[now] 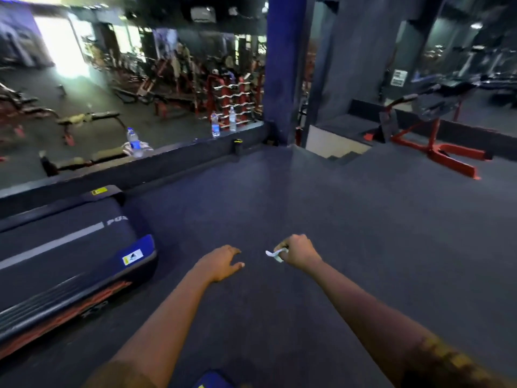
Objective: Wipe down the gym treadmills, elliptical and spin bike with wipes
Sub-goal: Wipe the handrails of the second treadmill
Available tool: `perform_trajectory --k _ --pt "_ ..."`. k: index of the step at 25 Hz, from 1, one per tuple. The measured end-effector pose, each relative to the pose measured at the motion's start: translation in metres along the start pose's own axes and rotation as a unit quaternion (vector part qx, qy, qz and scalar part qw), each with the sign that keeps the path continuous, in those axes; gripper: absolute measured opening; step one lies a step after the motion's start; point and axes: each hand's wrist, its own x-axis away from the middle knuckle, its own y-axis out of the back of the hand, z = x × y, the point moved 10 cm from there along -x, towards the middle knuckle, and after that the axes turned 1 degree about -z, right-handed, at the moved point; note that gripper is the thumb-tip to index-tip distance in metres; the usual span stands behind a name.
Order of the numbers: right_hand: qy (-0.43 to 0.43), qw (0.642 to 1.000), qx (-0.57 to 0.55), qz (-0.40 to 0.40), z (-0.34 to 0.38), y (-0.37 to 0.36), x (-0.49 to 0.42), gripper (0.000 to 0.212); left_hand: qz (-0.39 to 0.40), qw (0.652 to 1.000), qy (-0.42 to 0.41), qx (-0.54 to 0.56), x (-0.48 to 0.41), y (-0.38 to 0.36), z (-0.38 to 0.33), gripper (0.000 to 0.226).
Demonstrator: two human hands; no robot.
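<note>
Right hand (299,249) clenched round a crumpled white wipe (276,253), one end poking out toward the left hand (223,261), which is slack, fingers loosely spread, holding nothing. Both over dark speckled rubber floor (335,205). One treadmill (70,247), matte black belt, at left. Three clear plastic bottles (134,142) on the ledge (181,154).

I see a white wipe (277,253) against a dark grey, faintly speckled floor (349,233). The treadmill (64,247) is black with a pale grey stripe, a blue end cap (147,243) bearing a yellow-and-white sticker (133,256), and red side trim. Beyond stand a deep blue pillar (282,65) and a red-framed machine (436,148).
</note>
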Motion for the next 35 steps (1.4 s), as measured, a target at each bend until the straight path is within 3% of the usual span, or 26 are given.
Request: perform_trajectory --k 6,16,20,25,35 --pt "0.067 0.997 -0.036 0.004 -0.017 0.010 -0.075 0.015 -0.024 0.996 0.071 0.042 -0.048 0.002 -0.001 0.051" --pt "0.293 0.945 -0.078 0.126 0.192 -0.049 -0.175 0.028 -0.114 0.941 0.300 0.103 0.017 0.050 0.196 0.049" --pt "0.359 0.913 -0.056 0.184 0.303 -0.109 -0.214 0.026 -0.175 0.890 0.399 0.136 0.063 0.067 0.293 0.048" --pt "0.473 0.835 -0.075 0.271 0.471 -0.182 -0.220 0.018 -0.215 0.800 0.532 0.177 0.158 0.070 0.399 0.048" --pt "0.659 0.643 -0.045 0.388 0.713 -0.317 -0.065 0.013 -0.255 0.604 0.730 0.192 0.394 0.039 0.506 0.050"
